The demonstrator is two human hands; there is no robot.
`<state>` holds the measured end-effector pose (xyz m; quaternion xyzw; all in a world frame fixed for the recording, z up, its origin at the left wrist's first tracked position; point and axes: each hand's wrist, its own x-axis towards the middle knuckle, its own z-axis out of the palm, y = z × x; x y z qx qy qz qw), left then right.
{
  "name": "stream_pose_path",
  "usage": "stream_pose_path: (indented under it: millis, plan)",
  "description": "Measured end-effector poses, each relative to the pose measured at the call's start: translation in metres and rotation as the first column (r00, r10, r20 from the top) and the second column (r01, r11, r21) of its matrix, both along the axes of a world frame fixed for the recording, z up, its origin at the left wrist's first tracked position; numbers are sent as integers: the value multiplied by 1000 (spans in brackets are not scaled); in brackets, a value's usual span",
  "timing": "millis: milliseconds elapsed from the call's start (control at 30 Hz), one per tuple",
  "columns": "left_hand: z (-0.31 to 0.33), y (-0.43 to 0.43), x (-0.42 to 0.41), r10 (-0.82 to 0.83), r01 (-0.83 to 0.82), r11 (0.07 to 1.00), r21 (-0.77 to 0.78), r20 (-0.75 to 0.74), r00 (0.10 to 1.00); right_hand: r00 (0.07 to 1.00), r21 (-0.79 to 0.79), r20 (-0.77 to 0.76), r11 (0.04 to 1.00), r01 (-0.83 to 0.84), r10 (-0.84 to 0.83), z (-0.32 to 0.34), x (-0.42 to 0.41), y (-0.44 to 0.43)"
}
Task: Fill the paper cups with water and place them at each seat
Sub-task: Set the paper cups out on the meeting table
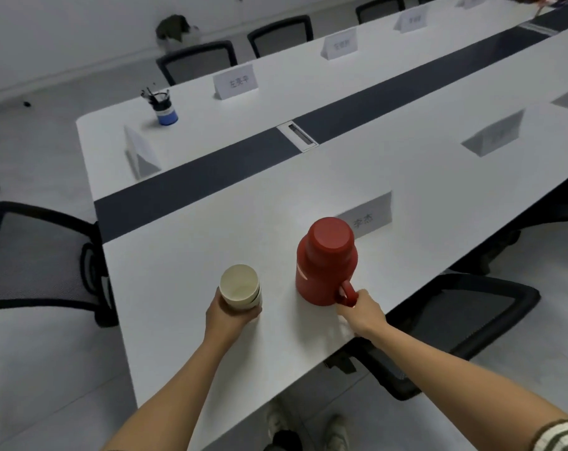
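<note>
The left hand (232,315) holds a stack of paper cups (240,286) from the near side, fingers and thumb curled round the lower wall of the outer cup. The stack is upright with its mouth open to the camera, and at least two nested rims show. It is over the near part of the white table (185,255), left of the flask; whether its base touches the top cannot be told.

The right hand (363,309) grips the handle (347,296) of the red flask (324,255), fingers wrapped round the loop. The flask stands upright on the table with its cap on, handle turned to the person, near the table's near edge.

Just behind the flask stands a folded name card (372,216) with dark characters on it. More cards stand further along this side and along the far side. A dark strip (211,183) runs down the middle of the table, with a cable port (297,133) set in it. A blue pen pot (165,109) sits near the far left corner.

A black mesh chair (38,255) stands at the left end of the table, another (464,317) is pushed in at the right below the flask, and more line the far side. The person's shoes (336,431) show under the near edge
</note>
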<state>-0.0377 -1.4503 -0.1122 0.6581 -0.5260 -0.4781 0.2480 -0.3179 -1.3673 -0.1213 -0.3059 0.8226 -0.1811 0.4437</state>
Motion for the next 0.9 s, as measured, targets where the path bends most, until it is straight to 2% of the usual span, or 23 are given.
stream_pose_path:
  millis: [133,267,367,500,767,900]
  plan:
    - [7,18,31,41,-41,999,3,0,999,989,78,89,991,108,-115,-8,14,9]
    - [23,31,79,50,-49,998,-25,12,999,987,98,159,994,-42,26,7,57,8]
    - [34,38,126,52,-51,998,-41,24,998,976,36,154,986,-160,153,23,109,-11]
    - [38,48,198,28,-23,997,-78,54,998,965,-66,125,972,-224,231,37,189,-43]
    - [63,40,347,-201,230,969,-87,259,945,918,-265,202,921,-286,343,81,380,-86]
    - [72,19,389,-293,329,943,-49,344,892,876,-345,235,879,-329,420,109,433,-108]
